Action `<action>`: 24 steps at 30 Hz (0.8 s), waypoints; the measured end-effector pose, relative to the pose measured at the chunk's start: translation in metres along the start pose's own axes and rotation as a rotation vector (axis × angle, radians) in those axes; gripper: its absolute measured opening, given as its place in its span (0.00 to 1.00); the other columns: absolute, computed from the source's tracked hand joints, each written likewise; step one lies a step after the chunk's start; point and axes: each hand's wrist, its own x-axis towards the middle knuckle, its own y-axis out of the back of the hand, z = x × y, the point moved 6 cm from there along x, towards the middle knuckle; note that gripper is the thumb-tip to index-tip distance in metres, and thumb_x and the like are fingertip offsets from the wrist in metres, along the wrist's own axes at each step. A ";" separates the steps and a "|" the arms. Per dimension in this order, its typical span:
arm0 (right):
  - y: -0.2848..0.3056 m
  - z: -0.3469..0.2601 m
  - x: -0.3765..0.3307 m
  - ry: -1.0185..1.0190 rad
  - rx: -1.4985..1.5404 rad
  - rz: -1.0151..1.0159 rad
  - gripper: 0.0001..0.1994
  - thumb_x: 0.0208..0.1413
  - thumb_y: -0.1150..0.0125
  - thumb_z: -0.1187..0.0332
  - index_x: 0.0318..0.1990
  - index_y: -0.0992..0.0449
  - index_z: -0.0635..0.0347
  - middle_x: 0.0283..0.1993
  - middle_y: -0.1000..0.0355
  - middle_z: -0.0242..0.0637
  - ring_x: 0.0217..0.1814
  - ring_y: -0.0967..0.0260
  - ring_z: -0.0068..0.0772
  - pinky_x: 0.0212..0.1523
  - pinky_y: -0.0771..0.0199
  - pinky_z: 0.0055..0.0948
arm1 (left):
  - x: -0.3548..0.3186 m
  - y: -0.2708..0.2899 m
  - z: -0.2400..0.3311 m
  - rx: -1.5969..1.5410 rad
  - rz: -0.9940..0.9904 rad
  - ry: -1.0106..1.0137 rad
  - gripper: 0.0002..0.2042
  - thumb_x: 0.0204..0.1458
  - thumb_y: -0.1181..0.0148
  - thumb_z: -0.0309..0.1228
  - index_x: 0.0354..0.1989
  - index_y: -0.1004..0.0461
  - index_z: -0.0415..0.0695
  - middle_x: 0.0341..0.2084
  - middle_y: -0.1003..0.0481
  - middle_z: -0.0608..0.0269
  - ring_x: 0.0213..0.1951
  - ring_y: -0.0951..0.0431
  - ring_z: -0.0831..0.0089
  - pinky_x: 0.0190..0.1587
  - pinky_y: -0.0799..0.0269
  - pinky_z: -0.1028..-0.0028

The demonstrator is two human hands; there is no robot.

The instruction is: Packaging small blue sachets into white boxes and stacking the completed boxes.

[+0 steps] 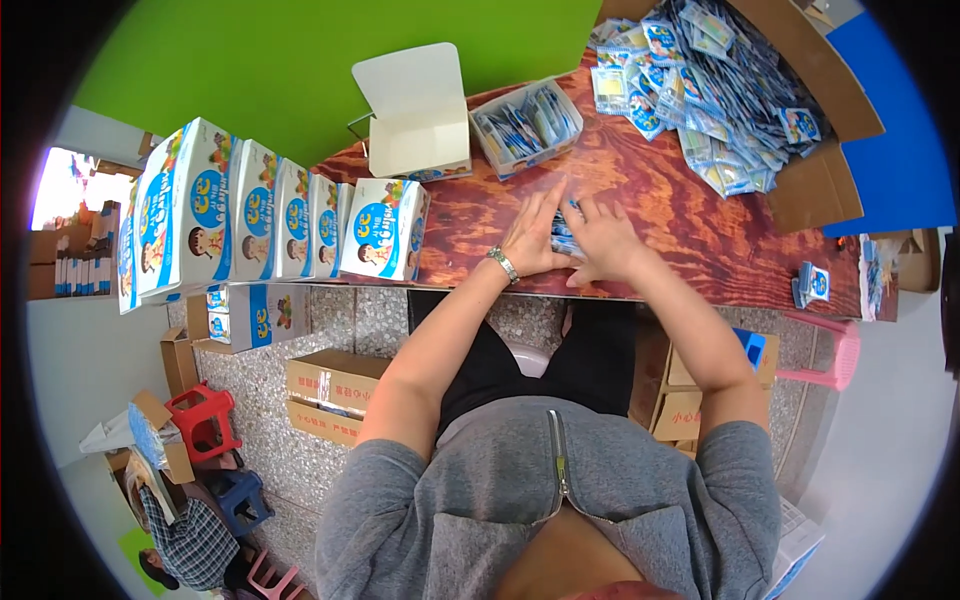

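Left hand (532, 240): flat against the left side of a small bundle of blue-and-white packets (562, 238), fingers extended away from the body; whether it clamps the bundle cannot be told. Right hand (606, 238): arched over the bundle's right side, fingers bent and slightly spread; its grip likewise cannot be told. Packets: between the two hands, near the front edge of the desk (680, 245), partly covered by the fingers. Wristband (504, 265): metallic, on the left wrist. Desk: red-brown, wood-grain pattern. Open tray-shaped box (512, 166): white, beyond the hands, holding upright packets in rows. Lidded box (420, 148): white, just left of the former, lid raised. Row of printed cartons (210, 225): white and blue, standing side by side along the desk's left part. Packet heap (740, 110): large, loose, at the far right, spilling from a brown cardboard box (825, 185). Small packet stack (815, 284): near the desk's right end. Pink stool (840, 350): beside that end. On the floor: brown carton (335, 385), red stool (205, 420), blue stool (243, 500). Lower left: another person (198, 545) in a checked shirt.
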 end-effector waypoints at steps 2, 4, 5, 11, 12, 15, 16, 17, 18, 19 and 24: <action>-0.006 -0.006 0.002 -0.037 0.013 0.109 0.53 0.33 0.19 0.57 0.69 0.44 0.51 0.62 0.36 0.49 0.64 0.35 0.52 0.62 0.34 0.56 | 0.003 0.009 0.007 0.039 -0.032 -0.081 0.62 0.31 0.20 0.43 0.75 0.57 0.41 0.58 0.37 0.41 0.57 0.34 0.45 0.62 0.37 0.56; -0.014 -0.003 0.004 -0.044 0.069 0.116 0.49 0.34 0.21 0.59 0.67 0.42 0.54 0.60 0.34 0.48 0.61 0.33 0.54 0.59 0.30 0.54 | 0.004 0.025 0.018 0.130 0.028 -0.179 0.49 0.38 0.25 0.38 0.70 0.44 0.39 0.55 0.33 0.45 0.55 0.32 0.47 0.58 0.35 0.56; -0.016 0.003 0.005 -0.074 0.073 0.120 0.48 0.34 0.22 0.60 0.66 0.40 0.56 0.59 0.34 0.47 0.60 0.32 0.55 0.57 0.29 0.54 | 0.008 0.039 0.021 0.241 0.126 -0.227 0.42 0.39 0.27 0.36 0.66 0.40 0.39 0.53 0.31 0.46 0.55 0.32 0.48 0.57 0.34 0.56; 0.008 0.037 0.000 -0.079 0.473 0.317 0.46 0.35 0.23 0.55 0.64 0.38 0.56 0.54 0.28 0.50 0.57 0.27 0.50 0.54 0.26 0.44 | 0.045 0.075 -0.003 1.042 0.167 -0.136 0.05 0.47 0.42 0.29 0.32 0.25 0.45 0.32 0.25 0.59 0.46 0.28 0.57 0.56 0.36 0.53; 0.013 0.045 0.001 -0.102 0.658 0.349 0.46 0.36 0.23 0.54 0.64 0.39 0.57 0.54 0.27 0.51 0.57 0.27 0.49 0.55 0.26 0.44 | 0.047 0.073 -0.003 1.051 0.194 -0.196 0.05 0.47 0.43 0.29 0.32 0.25 0.45 0.31 0.25 0.60 0.46 0.27 0.58 0.56 0.36 0.52; 0.029 0.065 0.017 -0.098 0.979 0.423 0.46 0.34 0.21 0.52 0.62 0.37 0.62 0.51 0.24 0.49 0.54 0.25 0.44 0.56 0.27 0.39 | 0.042 0.061 0.000 1.029 0.165 -0.276 0.05 0.48 0.45 0.30 0.31 0.24 0.45 0.29 0.25 0.61 0.46 0.27 0.60 0.58 0.37 0.50; 0.035 0.069 0.027 -0.077 1.003 0.426 0.46 0.34 0.21 0.53 0.61 0.36 0.63 0.50 0.24 0.49 0.54 0.25 0.43 0.56 0.27 0.38 | 0.038 0.055 0.005 0.997 0.164 -0.289 0.05 0.48 0.45 0.29 0.30 0.24 0.46 0.30 0.25 0.61 0.46 0.27 0.60 0.59 0.38 0.50; 0.043 0.073 0.037 -0.057 1.026 0.429 0.45 0.33 0.20 0.53 0.60 0.35 0.64 0.50 0.24 0.48 0.54 0.25 0.43 0.55 0.27 0.38 | 0.033 0.048 0.010 0.963 0.144 -0.293 0.05 0.48 0.45 0.29 0.30 0.24 0.46 0.30 0.25 0.62 0.46 0.27 0.61 0.60 0.38 0.50; 0.048 0.072 0.047 -0.006 1.061 0.402 0.45 0.32 0.20 0.52 0.58 0.33 0.66 0.50 0.24 0.49 0.54 0.25 0.43 0.55 0.27 0.37 | 0.024 0.041 0.017 0.946 0.137 -0.289 0.06 0.48 0.45 0.29 0.32 0.23 0.47 0.30 0.25 0.62 0.45 0.26 0.62 0.61 0.40 0.48; 0.056 0.070 0.056 0.018 1.007 0.386 0.44 0.31 0.19 0.52 0.56 0.32 0.68 0.50 0.24 0.49 0.54 0.25 0.43 0.54 0.27 0.37 | 0.016 0.036 0.026 0.909 0.173 -0.324 0.06 0.48 0.46 0.29 0.33 0.23 0.47 0.31 0.25 0.63 0.45 0.26 0.63 0.62 0.41 0.46; 0.084 0.046 0.070 -0.057 0.750 0.330 0.46 0.30 0.21 0.48 0.55 0.33 0.71 0.51 0.25 0.55 0.54 0.25 0.48 0.53 0.26 0.39 | -0.014 0.016 0.046 0.838 0.173 -0.303 0.06 0.48 0.44 0.28 0.34 0.23 0.47 0.28 0.26 0.65 0.42 0.26 0.64 0.60 0.39 0.48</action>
